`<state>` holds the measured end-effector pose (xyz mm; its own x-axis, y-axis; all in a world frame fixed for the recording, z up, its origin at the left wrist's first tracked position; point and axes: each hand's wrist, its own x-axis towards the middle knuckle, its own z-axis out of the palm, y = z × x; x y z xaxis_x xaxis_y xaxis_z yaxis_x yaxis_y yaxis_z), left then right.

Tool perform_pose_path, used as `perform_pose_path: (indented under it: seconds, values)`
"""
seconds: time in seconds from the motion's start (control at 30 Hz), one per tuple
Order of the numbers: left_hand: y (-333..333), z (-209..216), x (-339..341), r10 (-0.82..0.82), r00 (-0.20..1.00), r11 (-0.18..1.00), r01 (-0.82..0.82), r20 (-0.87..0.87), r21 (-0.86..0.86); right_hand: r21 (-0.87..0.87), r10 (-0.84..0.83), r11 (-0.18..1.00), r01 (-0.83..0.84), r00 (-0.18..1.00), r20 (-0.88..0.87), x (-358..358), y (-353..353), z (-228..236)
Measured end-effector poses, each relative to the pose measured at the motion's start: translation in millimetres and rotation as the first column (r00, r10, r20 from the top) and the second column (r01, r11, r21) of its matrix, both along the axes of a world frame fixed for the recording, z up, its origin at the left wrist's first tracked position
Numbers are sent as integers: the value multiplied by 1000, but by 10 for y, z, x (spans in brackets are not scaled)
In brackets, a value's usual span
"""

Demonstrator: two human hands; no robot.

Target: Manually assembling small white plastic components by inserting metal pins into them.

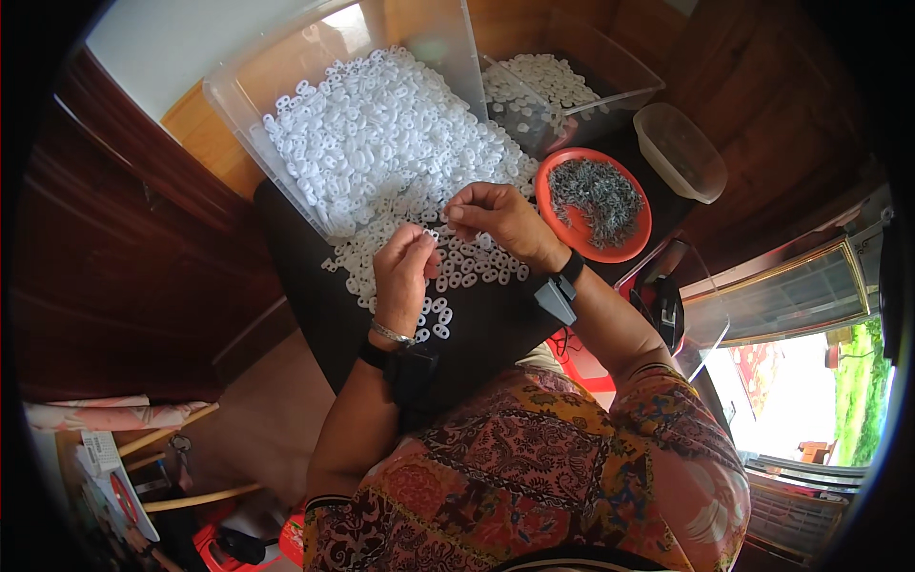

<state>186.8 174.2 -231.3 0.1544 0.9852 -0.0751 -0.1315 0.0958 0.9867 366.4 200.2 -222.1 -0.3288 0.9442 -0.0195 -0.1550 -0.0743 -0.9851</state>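
My left hand (401,276) is closed, with a small white two-holed plastic piece (432,234) pinched between thumb and fingertips. Just right of it and slightly farther away, my right hand (503,221) is in a pinch, its fingertips close to that piece. Whatever the right fingers grip is too small to make out. Below and around both hands, many loose white pieces (467,265) lie on the black table (310,286). They spill from a heap of the same pieces (381,143) in a large clear plastic bin (250,143) lying open toward me.
Right of my right hand stands an orange-red plate (568,229) with a heap of small grey metal parts (610,195). Behind it, a second clear bin (629,98) holds more white pieces. A clear empty-looking tub (681,153) sits at the far right, near the table's edge.
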Motion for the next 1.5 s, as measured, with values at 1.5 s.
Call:
perform_pose_path:
  seconds: [1.5]
  values:
    - [74, -6, -90, 74, 996, 994, -70, -40, 88, 574, -313, 819, 16, 851, 422, -117, -114, 21]
